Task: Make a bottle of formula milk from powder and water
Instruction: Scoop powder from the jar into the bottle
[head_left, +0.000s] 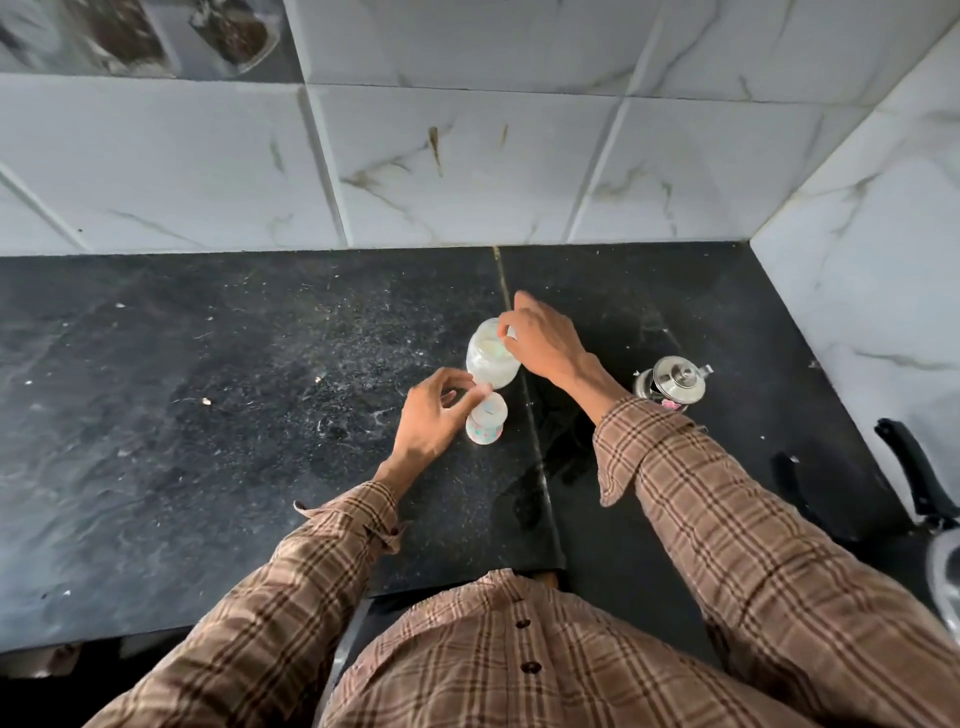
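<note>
Head view: powder jar (492, 360) stands on counter (208, 389), baby bottle (487, 423) touching its near side. Right hand (545, 340) pinches something small at jar's mouth, likely a scoop; left hand (431, 415) pinches bottle's rim. Powder-dosing step; next needs a level transfer into bottle.

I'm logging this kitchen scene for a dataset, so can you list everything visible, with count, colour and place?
Jar: one, clear with white powder, open, mid-counter.
Baby bottle: one, white with pastel spots, just in front of the jar.
Steel pot: one, silver, lidded, right of the jar.
Black handle: one, on a pan at the right edge.
Counter: one, black stone.
Wall tiles: white marble-look, behind and right.
Left hand: one, fingers at the bottle's top.
Right hand: one, fingertips at the jar's mouth.
</note>
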